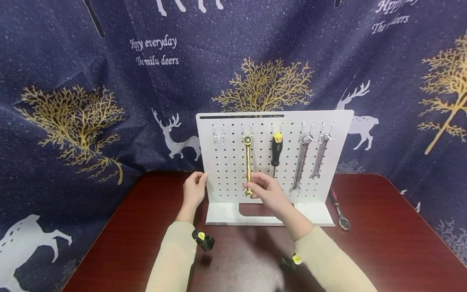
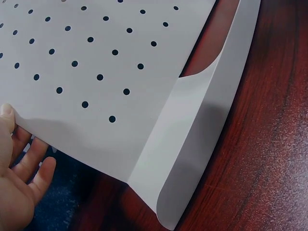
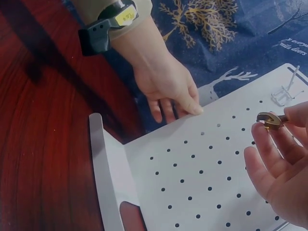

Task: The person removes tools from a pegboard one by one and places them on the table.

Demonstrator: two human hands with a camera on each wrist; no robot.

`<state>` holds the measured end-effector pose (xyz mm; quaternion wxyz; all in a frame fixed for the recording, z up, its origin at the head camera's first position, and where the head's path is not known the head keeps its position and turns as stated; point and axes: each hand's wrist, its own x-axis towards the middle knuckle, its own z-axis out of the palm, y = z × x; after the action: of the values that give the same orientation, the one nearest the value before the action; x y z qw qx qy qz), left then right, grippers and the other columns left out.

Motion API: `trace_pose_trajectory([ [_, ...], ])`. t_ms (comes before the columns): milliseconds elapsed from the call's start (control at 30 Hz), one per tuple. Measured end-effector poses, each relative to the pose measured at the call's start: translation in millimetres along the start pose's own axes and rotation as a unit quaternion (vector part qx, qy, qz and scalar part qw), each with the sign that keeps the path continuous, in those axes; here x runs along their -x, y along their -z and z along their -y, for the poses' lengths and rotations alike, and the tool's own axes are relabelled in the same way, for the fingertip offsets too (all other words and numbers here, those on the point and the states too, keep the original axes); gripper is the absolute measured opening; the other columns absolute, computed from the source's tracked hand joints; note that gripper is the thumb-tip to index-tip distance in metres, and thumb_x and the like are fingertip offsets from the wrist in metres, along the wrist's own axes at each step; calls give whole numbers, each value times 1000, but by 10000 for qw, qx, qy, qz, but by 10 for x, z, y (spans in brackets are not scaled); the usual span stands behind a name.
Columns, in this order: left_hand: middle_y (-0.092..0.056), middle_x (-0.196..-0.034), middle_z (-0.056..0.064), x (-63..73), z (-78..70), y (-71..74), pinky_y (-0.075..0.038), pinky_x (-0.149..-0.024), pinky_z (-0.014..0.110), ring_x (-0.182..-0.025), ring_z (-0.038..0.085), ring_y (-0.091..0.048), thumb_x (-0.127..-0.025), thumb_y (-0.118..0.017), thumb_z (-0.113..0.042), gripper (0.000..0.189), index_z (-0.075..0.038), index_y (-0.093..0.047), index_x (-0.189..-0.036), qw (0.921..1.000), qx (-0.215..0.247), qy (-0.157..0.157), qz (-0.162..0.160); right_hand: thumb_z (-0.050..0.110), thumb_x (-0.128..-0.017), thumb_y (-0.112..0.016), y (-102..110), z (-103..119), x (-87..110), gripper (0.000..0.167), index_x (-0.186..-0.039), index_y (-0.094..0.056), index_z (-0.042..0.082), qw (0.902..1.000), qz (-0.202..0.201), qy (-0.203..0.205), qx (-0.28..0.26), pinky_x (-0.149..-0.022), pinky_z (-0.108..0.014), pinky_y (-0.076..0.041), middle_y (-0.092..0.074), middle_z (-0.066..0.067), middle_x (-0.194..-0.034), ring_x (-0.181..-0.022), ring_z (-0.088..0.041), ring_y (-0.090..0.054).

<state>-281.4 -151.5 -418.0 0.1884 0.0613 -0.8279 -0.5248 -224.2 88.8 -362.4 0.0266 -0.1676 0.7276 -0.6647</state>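
A white pegboard (image 1: pixel 233 170) stands upright on the table. My left hand (image 1: pixel 194 187) grips its left edge, with the thumb (image 2: pixel 6 111) on the front face and the other fingers behind. In my right hand (image 1: pixel 268 190), thumb and fingers pinch the lower end of a gold combination wrench (image 1: pixel 248 160). The wrench is upright before the board, its ring end overlapping a hook in the head view. From the right wrist, its open-end jaw (image 3: pixel 271 120) shows between the fingers. Just right of it hangs a black and yellow screwdriver (image 1: pixel 276 150), its lower shaft hidden by my right hand.
Two silver wrenches, a larger one (image 1: pixel 301 162) and a smaller one (image 1: pixel 321 156), hang on the board's right side. A bare hook (image 1: pixel 219 138) is at upper left. A ratchet (image 1: pixel 340 213) with a red and black handle lies right of the base (image 1: pixel 222 215).
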Motion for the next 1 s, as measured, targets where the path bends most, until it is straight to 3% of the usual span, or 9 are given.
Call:
trace_pose_trajectory([
  [167, -68, -97, 17, -4, 11, 0, -51, -77, 39, -88, 28, -64, -96, -57, -26, 24, -2, -63, -100, 10000, 48, 17, 24, 11, -93, -59, -2, 18, 57, 36, -123, -52, -7, 9999, 113, 33, -124, -70, -24, -54, -68, -19, -103, -89, -9, -65],
  [500, -68, -98, 17, -10, 17, -2, -51, -79, 39, -88, 27, -64, -96, -56, -26, 24, -3, -63, -99, 9999, 102, 51, 37, 15, -91, -61, -5, 98, 194, 38, -122, -53, -5, 9994, 107, -38, -315, -75, -25, -53, -70, 6, -94, -87, -8, -65],
  [900, -68, -98, 16, -6, 0, 1, -51, -79, 38, -87, 27, -63, -95, -57, -27, 25, -3, -64, -99, 9999, 92, 90, 28, 15, -92, -59, 14, 299, 302, 36, -119, -54, -9, 9985, 279, 355, -296, -80, -28, -53, -70, 8, -95, -87, -11, -65],
  [1000, -68, -99, 15, -9, 4, -4, -50, -79, 38, -87, 26, -63, -95, -57, -28, 25, -4, -64, -99, 9999, 55, 91, 30, 14, -92, -59, 22, 326, 311, 35, -118, -55, -9, 9981, 329, 428, -287, -80, -27, -53, -70, 4, -98, -87, -11, -65],
])
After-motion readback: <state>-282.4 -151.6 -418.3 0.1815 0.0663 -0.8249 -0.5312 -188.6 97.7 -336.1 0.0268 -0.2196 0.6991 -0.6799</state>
